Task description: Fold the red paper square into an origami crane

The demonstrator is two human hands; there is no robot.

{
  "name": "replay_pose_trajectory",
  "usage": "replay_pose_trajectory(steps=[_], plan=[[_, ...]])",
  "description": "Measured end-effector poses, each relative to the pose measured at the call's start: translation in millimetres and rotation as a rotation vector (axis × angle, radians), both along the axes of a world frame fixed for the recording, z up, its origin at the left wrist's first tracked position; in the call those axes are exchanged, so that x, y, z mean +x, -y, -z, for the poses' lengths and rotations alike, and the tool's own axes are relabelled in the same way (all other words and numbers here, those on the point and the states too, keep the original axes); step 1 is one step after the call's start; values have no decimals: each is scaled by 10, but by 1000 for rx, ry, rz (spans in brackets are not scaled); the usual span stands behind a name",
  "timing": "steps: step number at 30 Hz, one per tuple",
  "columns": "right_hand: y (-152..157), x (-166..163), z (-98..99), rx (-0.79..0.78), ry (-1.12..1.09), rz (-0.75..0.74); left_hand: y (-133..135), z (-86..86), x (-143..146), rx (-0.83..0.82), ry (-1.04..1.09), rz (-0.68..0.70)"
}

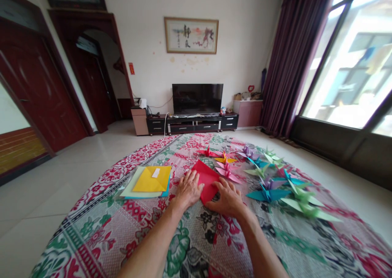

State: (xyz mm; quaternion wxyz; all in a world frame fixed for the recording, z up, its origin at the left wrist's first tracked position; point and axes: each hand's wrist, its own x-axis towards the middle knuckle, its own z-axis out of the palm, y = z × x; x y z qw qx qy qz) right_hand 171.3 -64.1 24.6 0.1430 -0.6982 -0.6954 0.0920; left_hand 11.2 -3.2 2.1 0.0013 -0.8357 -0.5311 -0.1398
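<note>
A sheet of red origami paper (206, 180) lies on the cloth-covered table in front of me, with a fold visible near its upper edge. My left hand (189, 189) rests flat on the left part of the paper, fingers stretched forward and thumb out to the side. On the right edge lies my right hand (227, 197), its fingers slightly curved and its thumb spread apart near the lower corner. Just beyond it sit a pink paper crane (227, 171), a yellow paper crane (225, 159) and a red paper crane (208, 152).
Left of my hands is a stack of coloured paper (143, 182), yellow on top, with a small white piece (156, 173). Several green, blue and purple cranes (268, 193) stand on the right of the floral tablecloth (128, 233). A television (197, 99) stands by the wall.
</note>
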Motion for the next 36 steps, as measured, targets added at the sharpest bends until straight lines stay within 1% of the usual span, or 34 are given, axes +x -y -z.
replay_pose_trajectory(steps=[9, 18, 25, 29, 31, 36], plan=[[5, -1, 0, -7, -7, 0, -10, -9, 3, -29, 9, 12], [28, 33, -41, -27, -18, -14, -19, 15, -3, -15, -23, 9], [55, 169, -95, -76, -64, -79, -19, 19, 0, -9, -39, 4], [55, 193, -87, -66, -73, -99, -16, 10, 5, 4, -47, -1], [54, 165, -69, -40, -73, -82, -17, 8, 5, 13, -53, 3], [59, 28, -21, 19, -32, 23, -21, 17, 4, 19, -57, 2]])
